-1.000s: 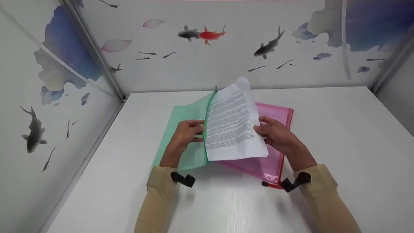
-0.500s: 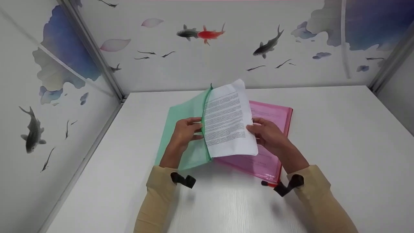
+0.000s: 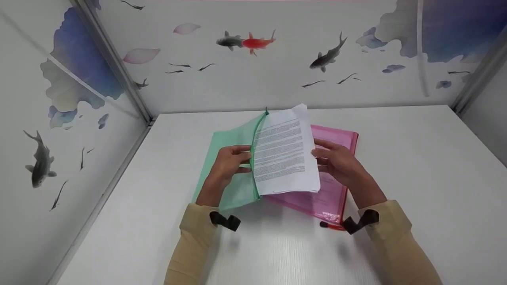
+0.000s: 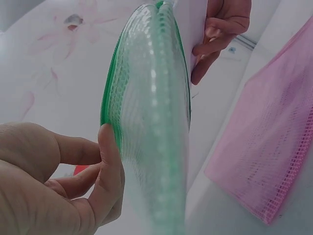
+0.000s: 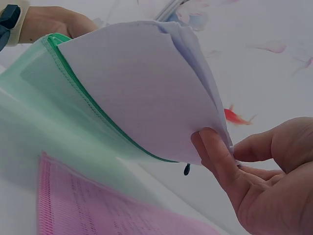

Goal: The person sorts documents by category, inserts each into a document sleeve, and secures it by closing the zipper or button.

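Nearest the camera, along the lower part of the head view, two beige sleeves (image 3: 194, 245) carry black devices (image 3: 226, 221) at the cuffs. Just past the right cuff lies a red tag (image 3: 334, 227) with a black end, beside the near corner of a pink pouch (image 3: 305, 204), which lies flat on the white table (image 3: 420, 166). Above these, the left hand (image 3: 229, 163) grips the zip edge of a green pouch (image 3: 231, 138), held aslant and partly over the pink one. Printed papers (image 3: 279, 154) jut rightward from its mouth, and the right hand (image 3: 338, 160) pinches their outer edge between thumb and fingers. At the mouth's far end hangs a dark zip pull (image 5: 187, 169). Behind the table stands a white wall (image 3: 237, 87) decorated with dark fish and one red fish (image 3: 258, 42).
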Available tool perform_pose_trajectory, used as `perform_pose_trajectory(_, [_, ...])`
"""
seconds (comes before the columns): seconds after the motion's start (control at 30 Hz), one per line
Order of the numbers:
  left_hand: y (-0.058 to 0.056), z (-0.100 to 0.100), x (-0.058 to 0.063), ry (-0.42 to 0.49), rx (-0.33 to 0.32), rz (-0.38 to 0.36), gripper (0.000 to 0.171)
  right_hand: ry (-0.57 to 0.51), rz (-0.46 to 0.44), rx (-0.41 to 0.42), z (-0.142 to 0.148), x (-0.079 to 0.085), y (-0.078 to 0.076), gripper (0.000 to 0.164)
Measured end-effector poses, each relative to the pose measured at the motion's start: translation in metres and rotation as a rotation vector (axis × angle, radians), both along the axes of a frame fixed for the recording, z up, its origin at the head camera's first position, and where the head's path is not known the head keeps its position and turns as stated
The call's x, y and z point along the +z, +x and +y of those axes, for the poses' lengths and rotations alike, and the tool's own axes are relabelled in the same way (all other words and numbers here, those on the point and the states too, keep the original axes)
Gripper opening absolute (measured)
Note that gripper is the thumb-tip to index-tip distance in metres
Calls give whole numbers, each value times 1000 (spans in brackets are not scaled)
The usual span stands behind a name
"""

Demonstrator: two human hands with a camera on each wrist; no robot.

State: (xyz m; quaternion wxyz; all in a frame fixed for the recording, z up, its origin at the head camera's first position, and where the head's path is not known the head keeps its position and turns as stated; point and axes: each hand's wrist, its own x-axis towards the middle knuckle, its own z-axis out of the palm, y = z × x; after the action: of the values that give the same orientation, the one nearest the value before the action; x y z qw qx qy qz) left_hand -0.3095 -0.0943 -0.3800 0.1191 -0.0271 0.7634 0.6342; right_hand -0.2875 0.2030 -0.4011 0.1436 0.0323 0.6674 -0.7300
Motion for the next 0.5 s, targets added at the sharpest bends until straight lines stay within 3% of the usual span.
perform_pose_trajectory(0.5, [2,0,1,20,-22,0,34,-87,24,32,-18,-2,2,56])
